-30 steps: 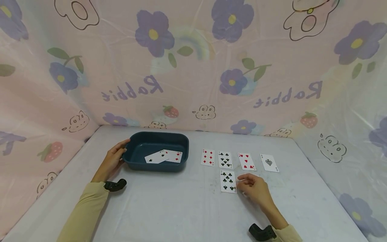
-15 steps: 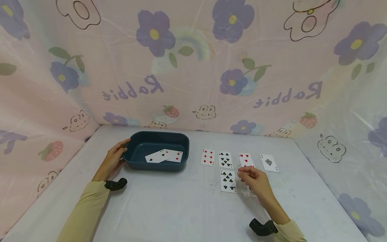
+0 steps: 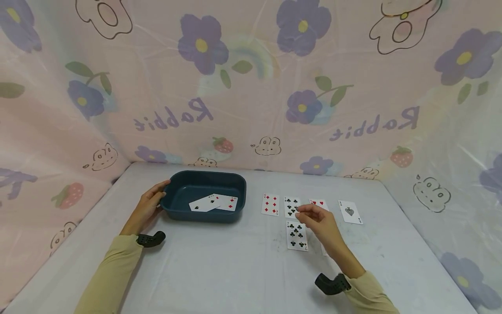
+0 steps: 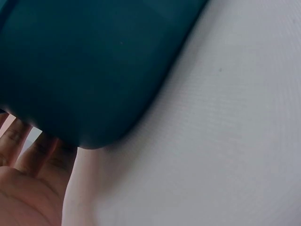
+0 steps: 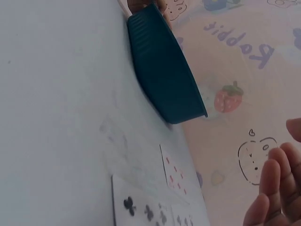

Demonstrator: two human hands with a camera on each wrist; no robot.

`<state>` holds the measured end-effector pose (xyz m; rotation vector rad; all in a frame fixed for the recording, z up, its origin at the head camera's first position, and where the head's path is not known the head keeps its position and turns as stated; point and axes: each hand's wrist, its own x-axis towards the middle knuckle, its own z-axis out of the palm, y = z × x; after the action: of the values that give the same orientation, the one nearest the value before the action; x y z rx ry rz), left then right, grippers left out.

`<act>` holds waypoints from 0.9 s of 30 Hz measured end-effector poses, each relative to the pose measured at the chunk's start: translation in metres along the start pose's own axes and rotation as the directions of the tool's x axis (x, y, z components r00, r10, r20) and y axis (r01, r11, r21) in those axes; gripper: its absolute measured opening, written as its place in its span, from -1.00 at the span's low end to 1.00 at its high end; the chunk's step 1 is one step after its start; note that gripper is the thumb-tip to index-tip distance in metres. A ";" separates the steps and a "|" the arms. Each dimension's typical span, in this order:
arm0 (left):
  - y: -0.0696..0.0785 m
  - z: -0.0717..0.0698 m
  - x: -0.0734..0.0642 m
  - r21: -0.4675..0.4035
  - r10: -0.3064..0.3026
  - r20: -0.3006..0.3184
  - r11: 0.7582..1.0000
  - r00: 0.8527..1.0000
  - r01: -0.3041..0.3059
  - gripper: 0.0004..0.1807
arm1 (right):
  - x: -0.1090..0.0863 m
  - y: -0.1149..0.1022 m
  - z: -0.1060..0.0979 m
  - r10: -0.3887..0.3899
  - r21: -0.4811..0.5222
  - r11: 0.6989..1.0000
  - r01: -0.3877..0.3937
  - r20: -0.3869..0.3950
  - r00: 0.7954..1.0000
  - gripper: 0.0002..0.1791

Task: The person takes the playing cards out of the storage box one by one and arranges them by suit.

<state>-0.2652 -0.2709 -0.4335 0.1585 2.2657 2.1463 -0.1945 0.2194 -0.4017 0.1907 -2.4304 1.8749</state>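
Observation:
My left hand (image 3: 146,208) rests at the left end of a dark teal tray (image 3: 208,216), its fairly straight fingers touching the rim and outer wall. Playing cards (image 3: 203,204) lie overlapped inside. Over the cards at the right, my right hand (image 3: 323,226) is raised with bent, relaxed fingers; the right wrist view shows its thumb apart from the fingers and no card between them. Its fingertips overlap a clubs card (image 3: 290,205) in the head view. Just in front lies a seven of clubs (image 3: 296,235). Another card (image 3: 323,250) is mostly hidden beneath this hand.
In the back row are a six of diamonds (image 3: 270,204), a partly covered hearts card (image 3: 318,203) and an ace of spades (image 3: 350,212). A white cloth covers the table (image 3: 219,266). Patterned curtains (image 3: 251,87) enclose the back and sides.
My right hand has moved up and left, from beside the seven of clubs to over the back row. A card has come into view beneath it. The left hand stays at the tray.

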 end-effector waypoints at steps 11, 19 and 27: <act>0.002 0.001 0.001 0.016 -0.042 0.002 0.999 0.999 0.041 -0.47 | 0.016 -0.020 0.016 -0.096 0.058 0.994 0.090 0.098 0.991 -0.66; 0.001 0.000 0.001 0.007 -0.035 0.002 0.999 0.999 0.035 -0.47 | 0.028 -0.033 0.035 -0.149 0.103 0.986 0.133 0.165 0.975 -0.69; 0.001 0.000 -0.001 0.005 -0.006 0.015 1.000 1.000 0.006 -0.47 | 0.040 -0.046 0.055 -0.192 0.097 0.980 0.176 0.194 0.962 -0.71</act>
<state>-0.2645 -0.2711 -0.4323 0.1661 2.2605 2.1298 -0.2262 0.1528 -0.3667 0.6203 -2.3630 1.9544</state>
